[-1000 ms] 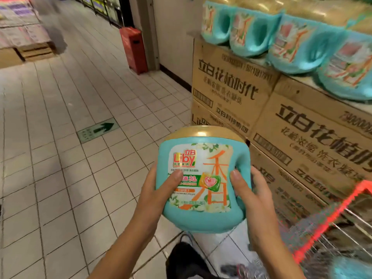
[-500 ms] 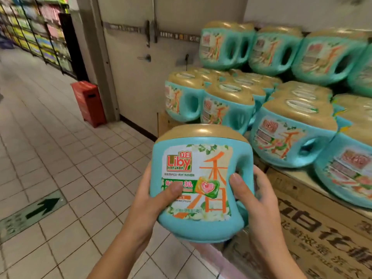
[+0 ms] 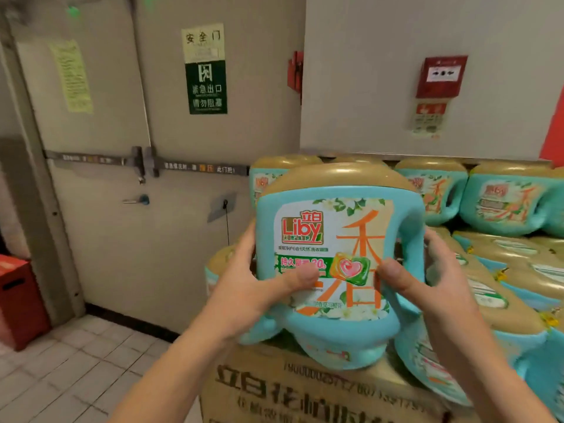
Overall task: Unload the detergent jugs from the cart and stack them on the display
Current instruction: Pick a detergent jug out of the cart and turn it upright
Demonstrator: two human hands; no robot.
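A teal detergent jug (image 3: pixel 335 239) with a gold cap and a Liby label is upright in front of me, above the left end of the display. My left hand (image 3: pixel 253 288) grips its left side, thumb across the label. My right hand (image 3: pixel 427 285) grips its right side by the handle, thumb on the label. Below and behind it, the display holds several jugs of the same kind (image 3: pixel 506 199) in stacked rows, resting on cardboard cartons (image 3: pixel 305 392). The cart is out of view.
A grey emergency exit door (image 3: pixel 128 209) with a push bar and a green sign stands to the left. A red bin (image 3: pixel 18 300) sits on the tiled floor at far left. A red fire alarm box (image 3: pixel 439 76) hangs on the wall above the display.
I have raised the jug in both hands and brought it up over the display's left end. My view has swung up from the floor and cart to the door and wall.
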